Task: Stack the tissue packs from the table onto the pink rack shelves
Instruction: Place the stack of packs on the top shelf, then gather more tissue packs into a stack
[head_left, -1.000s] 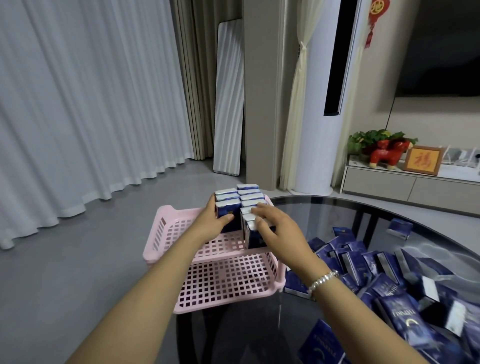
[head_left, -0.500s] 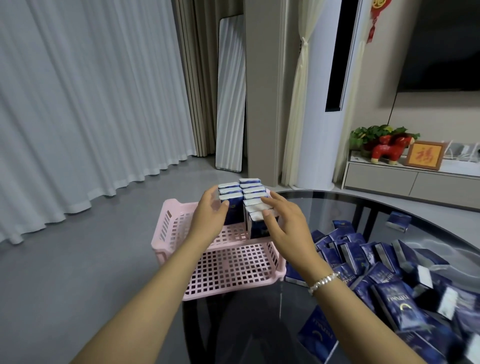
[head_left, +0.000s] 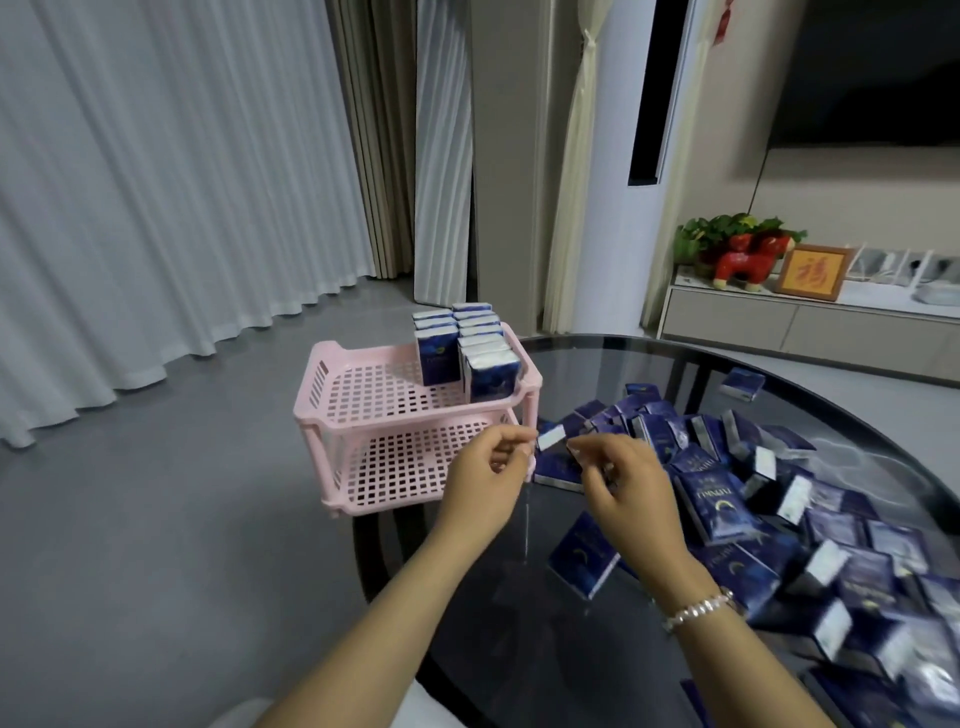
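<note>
Pink rack (head_left: 363, 415): two short rows of tissue packs (head_left: 462, 348) on top shelf, beyond both hands; lower shelf bare. Loose pile (head_left: 779, 499) remains rightward. Left hand (head_left: 485, 483) and right hand (head_left: 631, 483): empty, loosely curled.

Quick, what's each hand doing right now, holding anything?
Left hand: fingers loosely curled, holding nothing, in front of the pink rack.
Right hand: loosely curled over the tissue packs; whether it grips one cannot be told.
</note>
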